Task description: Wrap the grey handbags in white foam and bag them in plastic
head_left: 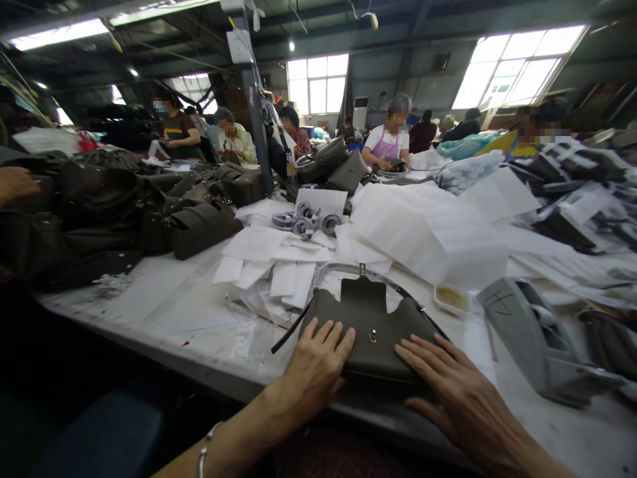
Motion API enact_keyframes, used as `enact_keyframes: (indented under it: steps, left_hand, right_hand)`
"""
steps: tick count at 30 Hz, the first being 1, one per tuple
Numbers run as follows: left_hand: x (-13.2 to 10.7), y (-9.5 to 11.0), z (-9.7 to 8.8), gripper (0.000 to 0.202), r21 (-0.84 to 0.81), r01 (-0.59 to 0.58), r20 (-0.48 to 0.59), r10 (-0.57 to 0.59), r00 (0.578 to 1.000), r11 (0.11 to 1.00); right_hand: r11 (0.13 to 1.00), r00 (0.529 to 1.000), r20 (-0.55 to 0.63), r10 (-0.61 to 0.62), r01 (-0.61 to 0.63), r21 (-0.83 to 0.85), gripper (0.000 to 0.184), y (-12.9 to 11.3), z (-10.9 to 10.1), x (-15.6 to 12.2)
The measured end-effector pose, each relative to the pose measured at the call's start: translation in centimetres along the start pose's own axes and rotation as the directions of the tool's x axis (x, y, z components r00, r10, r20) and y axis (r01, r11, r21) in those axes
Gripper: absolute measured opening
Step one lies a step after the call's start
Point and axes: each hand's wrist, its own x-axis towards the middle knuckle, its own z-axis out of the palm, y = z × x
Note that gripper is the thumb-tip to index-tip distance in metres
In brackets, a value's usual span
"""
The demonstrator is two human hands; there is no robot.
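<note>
A dark olive handbag (383, 358) lies at the table's front edge, its flap (363, 295) folded back and a gold clasp (373, 336) showing on the front. My left hand (318, 355) rests on the bag's left side with fingers stretched out. On the right side, my right hand (448, 382) lies flat with its fingers spread. The bag's strap (328, 269) arches behind it and seems wrapped in clear or pale covering. What is inside the bag is hidden.
Dark bags (199, 226) are heaped to the left. White foam sheets (423, 232) and coiled wrapped straps (304, 219) lie behind. A grey tape dispenser (527, 332) and a small yellowish dish (452, 299) stand right. Several people work beyond; another person's hand (17, 186) shows at far left.
</note>
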Motion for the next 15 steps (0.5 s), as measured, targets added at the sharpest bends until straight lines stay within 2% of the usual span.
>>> enact_keyframes:
  steps: [2, 4, 6, 8, 11, 13, 15]
  left_hand:
    - [0.6, 0.2, 0.7, 0.074, 0.019, 0.036, 0.015, -0.036, 0.999, 0.999]
    - [0.9, 0.1, 1.6, 0.058, 0.044, 0.029, -0.003, -0.029, 1.0, 0.999]
    - [0.6, 0.0, 2.8, 0.043, 0.09, -0.002, -0.089, 0.011, 0.996, 0.996]
    - [0.0, -0.2, 4.0, 0.038, 0.149, -0.044, -0.214, 0.075, 0.974, 0.988]
    - [-1.2, -0.4, 5.2, 0.041, 0.216, -0.082, -0.319, 0.15, 0.936, 0.973]
    - [-1.7, -0.4, 5.3, 0.045, 0.23, -0.096, -0.289, 0.162, 0.943, 0.968]
    - [-1.9, -0.1, 5.0, 0.052, 0.227, -0.112, -0.217, 0.163, 0.962, 0.967]
  right_hand:
    - [0.999, 0.993, 0.114, 0.039, -0.039, -0.002, 0.077, 0.6, 0.5, 1.2]
    - [0.999, 0.974, 0.223, 0.043, -0.049, 0.019, 0.08, 1.4, 0.9, 2.3]
    - [0.998, 0.953, 0.302, 0.006, -0.023, 0.051, 0.083, 2.1, 1.3, 2.9]
    - [0.998, 0.949, 0.314, -0.04, 0.024, 0.053, 0.083, 2.3, 1.8, 2.7]
    - [0.997, 0.982, 0.179, -0.064, 0.072, -0.04, 0.079, 1.6, 3.1, 1.3]
    - [0.993, 0.998, 0.037, -0.053, 0.057, -0.108, 0.073, 0.6, 4.0, 0.1]
    - [0.991, 0.998, -0.051, -0.03, 0.023, -0.13, 0.07, -0.3, 4.8, -0.8]
